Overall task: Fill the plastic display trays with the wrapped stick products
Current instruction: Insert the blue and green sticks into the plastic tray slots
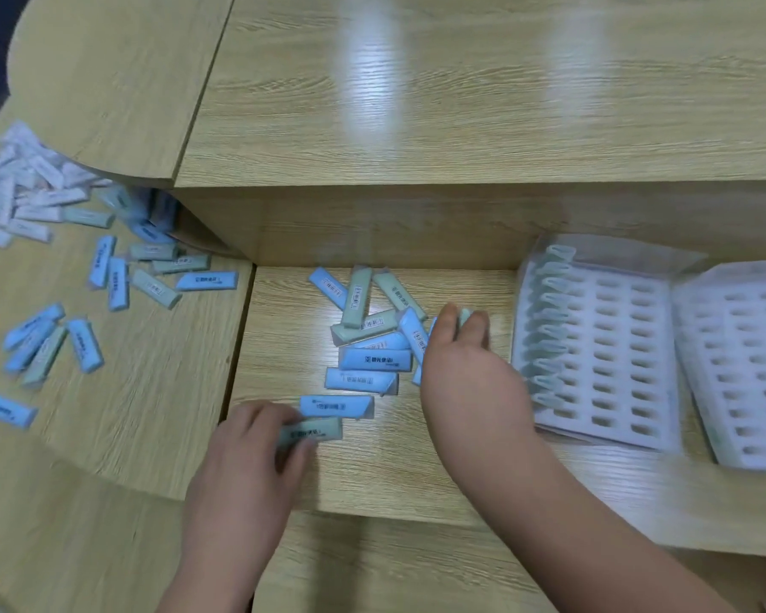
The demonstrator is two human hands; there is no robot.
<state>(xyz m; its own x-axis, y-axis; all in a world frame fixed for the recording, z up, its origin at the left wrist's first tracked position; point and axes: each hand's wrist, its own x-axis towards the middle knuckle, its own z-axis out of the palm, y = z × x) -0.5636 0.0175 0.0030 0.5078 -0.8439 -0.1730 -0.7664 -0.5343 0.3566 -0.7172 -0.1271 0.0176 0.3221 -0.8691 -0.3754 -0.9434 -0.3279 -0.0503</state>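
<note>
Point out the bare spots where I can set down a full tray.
Bare: the raised shelf behind everything, and the near desk strip between left hand and right forearm. Crowded: the stick pile mid-desk and the trays at right.

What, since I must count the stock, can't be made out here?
Head view only:
- White pile, far left: cut off by the edge, blurred, uncountable.
- Right tray: cut off by the right edge.
- Stick in the right hand: mostly hidden by fingers.
- Labels on loose sticks: blurred, unreadable.
</note>
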